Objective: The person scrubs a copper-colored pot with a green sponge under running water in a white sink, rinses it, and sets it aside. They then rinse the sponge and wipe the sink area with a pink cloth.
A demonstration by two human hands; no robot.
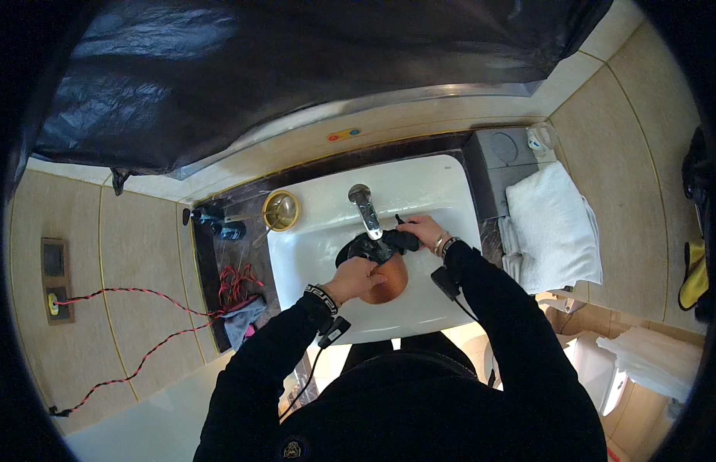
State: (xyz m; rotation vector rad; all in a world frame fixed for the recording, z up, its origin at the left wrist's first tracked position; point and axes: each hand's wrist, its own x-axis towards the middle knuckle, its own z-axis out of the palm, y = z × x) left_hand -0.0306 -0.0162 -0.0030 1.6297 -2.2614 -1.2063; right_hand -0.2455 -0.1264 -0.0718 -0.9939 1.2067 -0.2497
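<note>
A wet-looking black cloth is bunched under the spout of the chrome faucet. My left hand grips its near left side, thumb and fingers over a copper-coloured round vessel in the white washbasin. Whether the left fingers also touch the vessel, I cannot tell. At the cloth's right end, my right hand pinches it, and a thin black tip sticks up past the fingers. Part of the vessel is hidden by the cloth and left hand. Whether water runs is not clear.
A gold-rimmed bowl stands at the basin's left corner, near dark blue bottles. A red-and-black cord runs to the wall outlet. At right lie folded white towels beside a grey box. Black plastic sheeting hangs ahead.
</note>
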